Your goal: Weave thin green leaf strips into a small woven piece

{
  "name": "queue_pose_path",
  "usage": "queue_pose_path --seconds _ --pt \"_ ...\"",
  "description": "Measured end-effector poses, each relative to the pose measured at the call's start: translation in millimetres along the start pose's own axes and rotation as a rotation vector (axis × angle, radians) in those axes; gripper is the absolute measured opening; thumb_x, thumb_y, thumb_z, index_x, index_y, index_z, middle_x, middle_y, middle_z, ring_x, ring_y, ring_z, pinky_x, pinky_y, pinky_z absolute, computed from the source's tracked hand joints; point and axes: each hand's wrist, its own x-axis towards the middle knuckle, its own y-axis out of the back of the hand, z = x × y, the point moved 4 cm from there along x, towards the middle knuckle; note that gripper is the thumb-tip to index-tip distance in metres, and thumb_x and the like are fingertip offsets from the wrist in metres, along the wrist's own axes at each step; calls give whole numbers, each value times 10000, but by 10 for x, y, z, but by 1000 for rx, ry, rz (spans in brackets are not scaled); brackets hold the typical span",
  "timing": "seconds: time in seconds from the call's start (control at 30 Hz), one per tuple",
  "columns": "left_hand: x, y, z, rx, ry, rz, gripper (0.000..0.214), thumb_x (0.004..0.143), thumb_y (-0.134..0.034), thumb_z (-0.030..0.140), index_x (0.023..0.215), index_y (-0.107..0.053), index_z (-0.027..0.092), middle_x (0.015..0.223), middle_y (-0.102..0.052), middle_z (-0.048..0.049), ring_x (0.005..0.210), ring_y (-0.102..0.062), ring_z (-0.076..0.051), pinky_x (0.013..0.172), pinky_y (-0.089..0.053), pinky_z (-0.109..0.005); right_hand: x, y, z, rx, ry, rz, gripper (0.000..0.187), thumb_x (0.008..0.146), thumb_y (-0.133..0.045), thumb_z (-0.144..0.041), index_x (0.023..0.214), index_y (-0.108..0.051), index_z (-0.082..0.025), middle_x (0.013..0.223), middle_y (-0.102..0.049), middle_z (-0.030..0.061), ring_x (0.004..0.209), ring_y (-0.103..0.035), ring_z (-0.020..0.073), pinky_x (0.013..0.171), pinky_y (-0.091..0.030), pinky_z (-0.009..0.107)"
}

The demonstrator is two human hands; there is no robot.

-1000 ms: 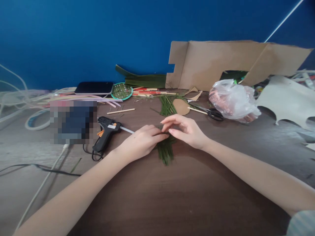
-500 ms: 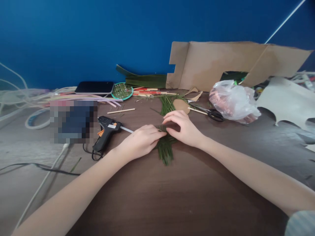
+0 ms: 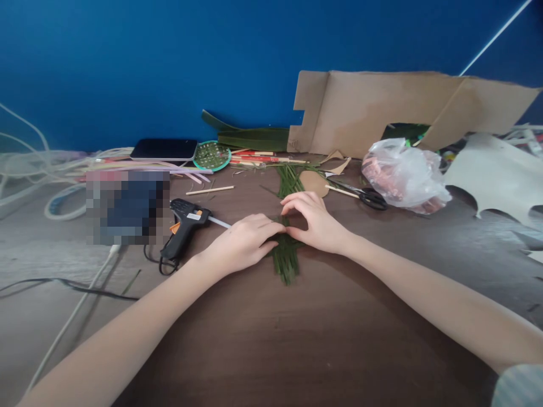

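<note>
Green strips (image 3: 286, 267) are apparently being woven by a curled left hand (image 3: 244, 243), its hold unclear, and a half-open right hand (image 3: 320, 226), careful alignment likely needed next.

Hands (image 3: 246, 243) on green strips (image 3: 286, 264), glue gun (image 3: 185, 226) nearby

Right hand (image 3: 320, 223): fingers are raised into a higher arch; the brown disc's (image 3: 314, 182) lower edge is slightly covered.
Right thumb (image 3: 300, 233): is lowered towards the left fingertips.
Left hand (image 3: 244, 243): thumb and forefinger are now parted.
Green strips (image 3: 286, 264): are slightly more exposed between the hands.
Camera view: is turned slightly, everything being shifted rightward.
</note>
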Motion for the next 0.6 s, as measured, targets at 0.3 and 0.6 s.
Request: queue_pose_path --seconds 0.3,0.6 --pt "-2 -3 -32 -51 134 -38 218 786 -599 142 995 -542 169 906 -635 -33 823 -600 -166 740 -488 -285 -43 77 -69 131 65 65 144 752 -531 -95 840 -512 -208 855 -613 27 839 -552 170 796 -415 328" --pt "5 3 -37 -117 169 -55 253 774 -597 113 996 -498 184 949 -632 -28 899 -602 -160 795 -485 -280 -77 115 -121 172 128 84 115 755 -529 -103 798 -515 -209 779 -602 11 741 -555 145 708 -441 290"
